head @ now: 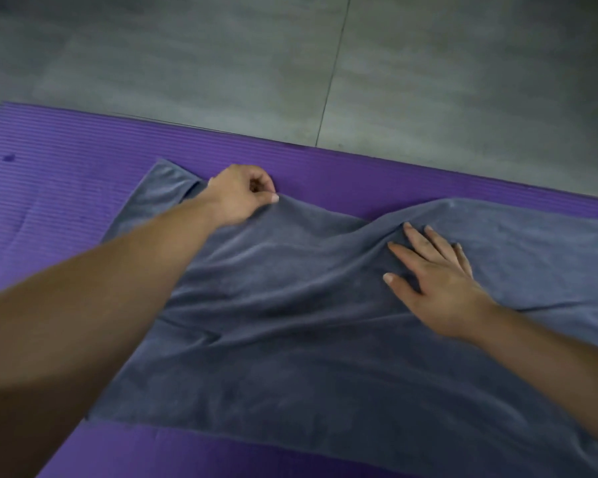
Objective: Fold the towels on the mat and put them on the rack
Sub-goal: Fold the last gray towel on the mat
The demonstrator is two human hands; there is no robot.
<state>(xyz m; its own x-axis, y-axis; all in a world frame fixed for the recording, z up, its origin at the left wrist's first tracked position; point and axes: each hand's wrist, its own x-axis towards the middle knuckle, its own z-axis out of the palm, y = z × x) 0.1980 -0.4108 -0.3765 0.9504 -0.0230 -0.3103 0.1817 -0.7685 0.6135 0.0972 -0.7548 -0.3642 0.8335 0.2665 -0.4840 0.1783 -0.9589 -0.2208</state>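
Pinching the far edge of the grey towel (pixel 290 339), the fingers (pixel 261 175) of the left hand (pixel 240 196) curl tight while the right hand (pixel 439 274) presses its spread fingers flat on the cloth, which lies open and rumpled on the purple mat (pixel 66 188), so folding seems barely begun and no rack shows.

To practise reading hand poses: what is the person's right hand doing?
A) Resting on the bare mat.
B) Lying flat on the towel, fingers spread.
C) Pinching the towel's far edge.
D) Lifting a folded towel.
B: the right hand lies flat with fingers spread on the grey towel, while the left hand pinches its far edge.
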